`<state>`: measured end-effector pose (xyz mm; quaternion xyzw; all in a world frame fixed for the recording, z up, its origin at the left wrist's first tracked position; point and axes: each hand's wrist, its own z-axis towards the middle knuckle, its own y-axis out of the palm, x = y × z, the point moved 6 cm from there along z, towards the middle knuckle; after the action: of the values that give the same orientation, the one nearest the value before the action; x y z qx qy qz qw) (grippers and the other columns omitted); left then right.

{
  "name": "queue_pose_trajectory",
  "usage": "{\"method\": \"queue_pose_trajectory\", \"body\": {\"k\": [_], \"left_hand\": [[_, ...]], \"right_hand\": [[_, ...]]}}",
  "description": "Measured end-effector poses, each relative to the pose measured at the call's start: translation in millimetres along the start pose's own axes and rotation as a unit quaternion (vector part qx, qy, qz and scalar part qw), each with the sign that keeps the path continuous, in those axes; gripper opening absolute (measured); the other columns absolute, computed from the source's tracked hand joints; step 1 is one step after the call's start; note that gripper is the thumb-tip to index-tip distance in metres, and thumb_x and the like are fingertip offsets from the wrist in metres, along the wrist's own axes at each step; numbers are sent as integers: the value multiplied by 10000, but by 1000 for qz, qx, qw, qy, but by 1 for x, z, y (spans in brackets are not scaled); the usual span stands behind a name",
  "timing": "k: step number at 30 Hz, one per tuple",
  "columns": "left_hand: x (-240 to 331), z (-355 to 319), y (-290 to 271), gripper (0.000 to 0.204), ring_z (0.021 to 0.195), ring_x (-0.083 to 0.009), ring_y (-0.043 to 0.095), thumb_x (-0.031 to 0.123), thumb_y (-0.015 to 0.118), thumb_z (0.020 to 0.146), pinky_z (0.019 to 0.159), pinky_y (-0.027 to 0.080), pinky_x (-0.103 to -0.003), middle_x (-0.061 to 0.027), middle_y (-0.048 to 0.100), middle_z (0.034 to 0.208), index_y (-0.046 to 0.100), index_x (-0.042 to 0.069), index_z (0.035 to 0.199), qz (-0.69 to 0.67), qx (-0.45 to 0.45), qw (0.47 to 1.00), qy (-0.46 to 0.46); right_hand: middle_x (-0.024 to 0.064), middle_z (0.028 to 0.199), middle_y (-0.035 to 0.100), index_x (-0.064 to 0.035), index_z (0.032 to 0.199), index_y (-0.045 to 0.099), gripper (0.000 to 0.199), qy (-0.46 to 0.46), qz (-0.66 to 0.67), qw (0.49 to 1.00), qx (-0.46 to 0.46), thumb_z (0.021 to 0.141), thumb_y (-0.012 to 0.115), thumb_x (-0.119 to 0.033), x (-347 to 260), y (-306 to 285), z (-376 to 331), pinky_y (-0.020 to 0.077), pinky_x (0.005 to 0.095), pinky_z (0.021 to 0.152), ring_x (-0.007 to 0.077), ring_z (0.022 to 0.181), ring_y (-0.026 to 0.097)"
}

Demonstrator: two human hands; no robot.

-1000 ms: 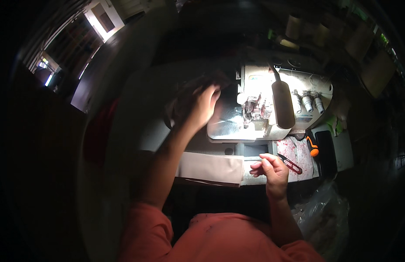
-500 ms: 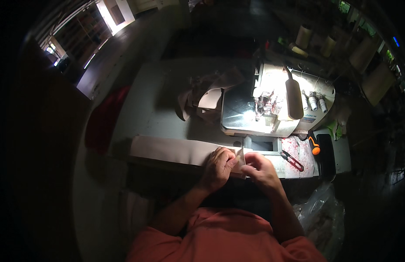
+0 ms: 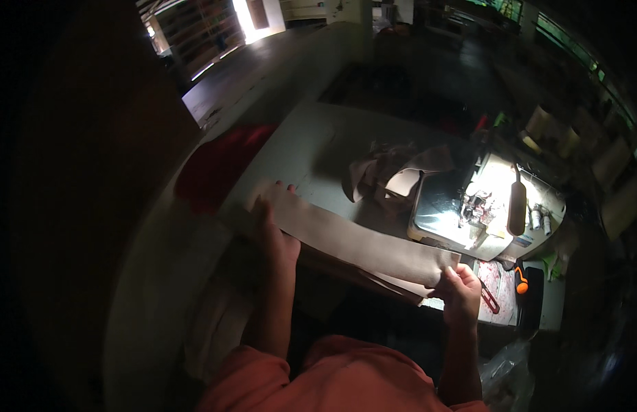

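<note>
A long pale beige fabric strip (image 3: 360,237) stretches between my two hands, above the near edge of the table. At its left end my left hand (image 3: 276,230) grips it, with some fingertips showing past the far edge. My right hand (image 3: 463,292) pinches the right end between thumb and fingers. Below it, more fabric of the same colour (image 3: 390,283) lies along the table edge, partly covered by the strip. Just past the right end stands a lit overlock sewing machine (image 3: 439,209).
Crumpled beige fabric pieces (image 3: 401,180) lie left of the machine. Red cloth (image 3: 222,165) rests at the table's left side. Red thread snips (image 3: 491,300) and an orange-handled tool (image 3: 521,283) are near my right hand. A clear plastic bag (image 3: 505,374) hangs below.
My left hand has moved from beside the right hand to the strip's far left end. The strip is now lifted and spread between both hands. The view has shifted left.
</note>
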<state>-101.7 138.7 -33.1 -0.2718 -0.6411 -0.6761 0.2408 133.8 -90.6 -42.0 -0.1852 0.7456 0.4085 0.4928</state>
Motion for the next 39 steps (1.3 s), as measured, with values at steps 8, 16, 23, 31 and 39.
{"method": "queue_pose_trajectory", "body": {"k": [8,16,23,31,39], "left_hand": [[-73,-153,133,598,1208,-338,236,218,562,736,970,211,-444,-212,237,1300,306,-37,1212,616,-514,546,242],[-93,-129,138,687,1144,-347,343,472,460,783,938,274,-394,-233,379,1197,316,-49,1206,512,-558,652,33],[-110,-114,142,206,669,-51,496,200,534,816,611,420,-200,-5,549,729,546,-6,825,360,-468,755,-287],[-107,-105,162,165,607,-137,530,168,522,795,549,416,-267,-107,560,660,553,6,791,456,-499,732,-80],[-136,-92,192,77,578,-227,518,78,577,708,532,415,-301,-108,525,649,557,10,736,484,-537,655,221]], "right_hand": [[41,756,557,0,890,513,202,57,65,994,-69,850,452,-188,0,22,-3,466,216,557,93,618,542],[52,789,574,32,909,529,136,6,-11,997,-79,800,515,-48,-14,17,-13,473,202,594,77,678,545],[49,738,578,29,872,543,136,-19,-102,993,-62,772,571,-59,-19,11,-14,469,188,569,71,641,549],[56,717,588,27,868,550,142,-41,-86,995,-25,762,580,-63,-21,3,-14,445,180,527,76,631,556],[97,739,592,48,883,531,183,-68,-24,997,33,736,596,-40,-3,-20,32,436,192,498,99,612,562]]}}
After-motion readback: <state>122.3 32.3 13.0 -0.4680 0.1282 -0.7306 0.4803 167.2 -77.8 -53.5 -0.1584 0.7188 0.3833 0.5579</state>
